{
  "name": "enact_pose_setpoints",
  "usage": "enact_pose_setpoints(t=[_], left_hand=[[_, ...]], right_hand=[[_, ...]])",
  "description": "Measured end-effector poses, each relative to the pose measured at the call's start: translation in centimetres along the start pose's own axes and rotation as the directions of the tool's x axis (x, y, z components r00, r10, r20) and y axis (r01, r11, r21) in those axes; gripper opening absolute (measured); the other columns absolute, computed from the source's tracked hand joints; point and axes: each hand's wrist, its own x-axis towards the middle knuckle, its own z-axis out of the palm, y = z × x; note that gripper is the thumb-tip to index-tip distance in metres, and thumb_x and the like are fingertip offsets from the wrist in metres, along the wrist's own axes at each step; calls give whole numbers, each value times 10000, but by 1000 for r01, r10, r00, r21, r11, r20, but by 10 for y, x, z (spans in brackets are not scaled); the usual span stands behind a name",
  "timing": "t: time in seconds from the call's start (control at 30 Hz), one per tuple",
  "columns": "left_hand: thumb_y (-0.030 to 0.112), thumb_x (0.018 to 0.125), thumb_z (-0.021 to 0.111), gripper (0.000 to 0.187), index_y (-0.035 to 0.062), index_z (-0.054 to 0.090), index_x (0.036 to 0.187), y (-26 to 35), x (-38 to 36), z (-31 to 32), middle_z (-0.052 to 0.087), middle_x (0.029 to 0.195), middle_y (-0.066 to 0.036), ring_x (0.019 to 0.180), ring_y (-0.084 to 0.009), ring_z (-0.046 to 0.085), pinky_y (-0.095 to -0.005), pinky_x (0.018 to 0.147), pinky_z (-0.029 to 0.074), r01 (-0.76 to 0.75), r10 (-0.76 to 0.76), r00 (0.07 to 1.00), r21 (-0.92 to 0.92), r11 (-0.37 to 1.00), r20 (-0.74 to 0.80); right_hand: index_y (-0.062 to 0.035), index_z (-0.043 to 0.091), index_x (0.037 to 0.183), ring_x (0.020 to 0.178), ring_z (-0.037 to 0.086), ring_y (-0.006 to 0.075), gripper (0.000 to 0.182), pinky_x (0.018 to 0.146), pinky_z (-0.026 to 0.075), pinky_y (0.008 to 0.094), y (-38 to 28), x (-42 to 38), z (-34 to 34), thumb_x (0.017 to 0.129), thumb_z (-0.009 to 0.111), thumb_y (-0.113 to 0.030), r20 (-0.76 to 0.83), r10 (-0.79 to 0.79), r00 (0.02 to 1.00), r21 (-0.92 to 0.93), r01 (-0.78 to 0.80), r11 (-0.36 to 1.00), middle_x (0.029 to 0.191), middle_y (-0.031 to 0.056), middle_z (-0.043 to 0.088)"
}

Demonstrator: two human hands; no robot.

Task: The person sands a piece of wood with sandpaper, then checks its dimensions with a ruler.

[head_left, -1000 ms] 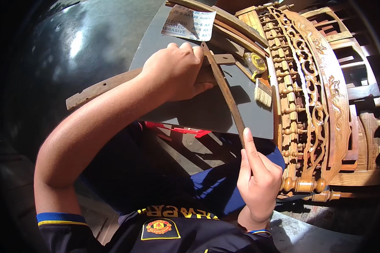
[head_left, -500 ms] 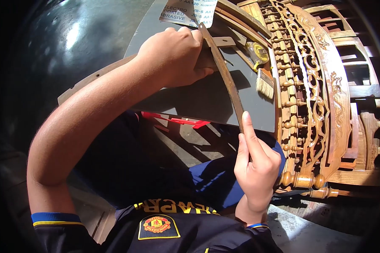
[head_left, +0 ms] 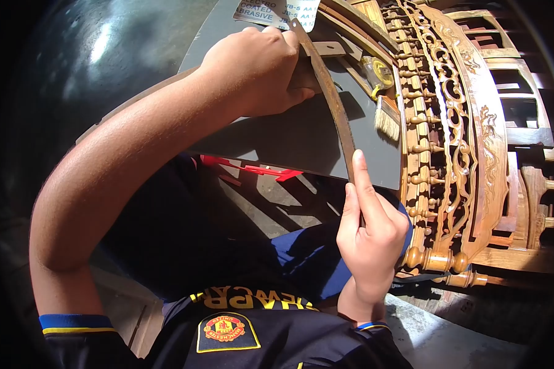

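A long, narrow, slightly curved brown strip [head_left: 332,98] with a small hole near its upper tip slants across the middle of the view. My right hand [head_left: 375,230] pinches its lower end, index finger stretched along it. Closed in a fist, my left hand [head_left: 255,71] is at the strip's upper part, its thumb pointing right. A dark piece shows between that thumb and the strip, but what the fingers hold is mostly hidden. A curved wooden piece [head_left: 129,101] shows behind my left forearm. Beyond the strip lies a pale wooden end with a hole [head_left: 329,49].
Under the hands is a grey board [head_left: 381,166], with an abrasive sheet [head_left: 258,11] at its far edge. A paintbrush [head_left: 388,118] and a yellow tape roll [head_left: 378,72] lie at its right. Carved wooden furniture [head_left: 449,123] stands beyond. A red object [head_left: 252,169] shows below the board.
The whole view has shifted slightly, so the board and hands appear higher. My left elbow sits a little further left. Both hands keep their grip, with the strip at much the same slant.
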Motion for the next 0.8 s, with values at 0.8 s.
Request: enact_pose_setpoints(t=[0.8], left_hand=[[579, 927, 767, 655, -40, 651, 1109, -7, 2, 4, 736, 1066, -226, 1028, -395, 746, -464, 910, 609, -2, 3, 999, 6, 1000, -50]], right_hand=[[-102, 690, 1467, 548, 550, 239, 512, 592, 484, 351, 26, 58, 34, 973, 717, 26, -20, -32, 999, 170, 35, 985, 758, 194, 674]])
